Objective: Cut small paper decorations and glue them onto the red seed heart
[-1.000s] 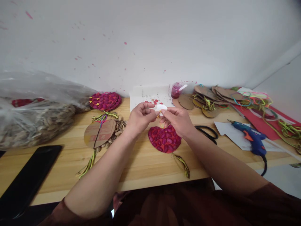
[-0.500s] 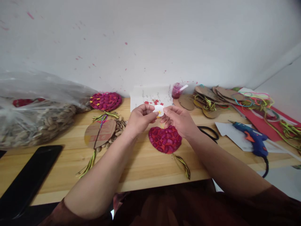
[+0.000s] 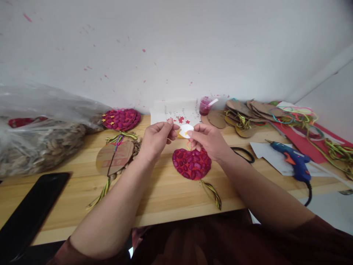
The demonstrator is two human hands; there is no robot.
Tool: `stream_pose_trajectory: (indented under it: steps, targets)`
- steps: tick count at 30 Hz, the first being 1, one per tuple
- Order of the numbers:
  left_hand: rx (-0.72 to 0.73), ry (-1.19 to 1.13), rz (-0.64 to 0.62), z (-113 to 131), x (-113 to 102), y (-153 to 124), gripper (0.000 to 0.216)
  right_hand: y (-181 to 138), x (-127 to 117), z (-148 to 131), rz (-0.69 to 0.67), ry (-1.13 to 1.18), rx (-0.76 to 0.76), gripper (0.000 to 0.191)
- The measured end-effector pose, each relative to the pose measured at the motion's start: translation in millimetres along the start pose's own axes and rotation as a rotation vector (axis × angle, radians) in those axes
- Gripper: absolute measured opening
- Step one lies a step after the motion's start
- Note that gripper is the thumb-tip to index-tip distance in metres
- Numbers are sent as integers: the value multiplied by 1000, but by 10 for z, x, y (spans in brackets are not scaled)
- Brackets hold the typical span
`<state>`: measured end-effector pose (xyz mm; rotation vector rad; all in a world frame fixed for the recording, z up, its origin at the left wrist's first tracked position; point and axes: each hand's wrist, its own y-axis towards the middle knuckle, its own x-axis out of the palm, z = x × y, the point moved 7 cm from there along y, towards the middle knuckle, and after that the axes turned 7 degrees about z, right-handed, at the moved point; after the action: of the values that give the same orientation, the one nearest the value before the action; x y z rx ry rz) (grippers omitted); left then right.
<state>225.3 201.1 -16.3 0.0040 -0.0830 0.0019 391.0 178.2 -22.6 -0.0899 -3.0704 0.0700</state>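
Note:
A small white rounded paper piece (image 3: 186,129) with a yellow star on it is pinched between the thumb and fingers of my right hand (image 3: 209,141). To its left, apart from the paper, my left hand (image 3: 159,140) has thumb and forefinger pressed together. Whatever is between those fingertips is too small to make out. Just under my hands a round pendant (image 3: 192,164) covered in purple-red lumps lies on the table, with an orange loop at its top and a yellow-green tassel (image 3: 211,193) below. Behind my hands, red stars (image 3: 181,120) lie on a white sheet (image 3: 160,110).
To the left are a plastic bag of shells (image 3: 49,143), decorated discs (image 3: 122,119), a cardboard disc (image 3: 114,156) and a black phone (image 3: 34,209). On the right are scissors (image 3: 245,154), a blue glue gun (image 3: 295,158) and stacked cardboard pieces (image 3: 248,110). A cup (image 3: 205,106) stands behind.
My left hand has let go of the white paper and moved a little to the left. My right hand keeps hold of it. The view has shifted slightly.

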Motion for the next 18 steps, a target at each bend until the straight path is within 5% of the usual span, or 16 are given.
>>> stream_pose_trajectory:
  steps: [7, 18]
  targets:
    - [88, 70, -10, 64, 12, -9, 31, -28, 11, -46, -28, -33, -19, 26]
    - [165, 92, 38, 98, -24, -1, 43, -20, -16, -62, 0, -35, -23, 27]
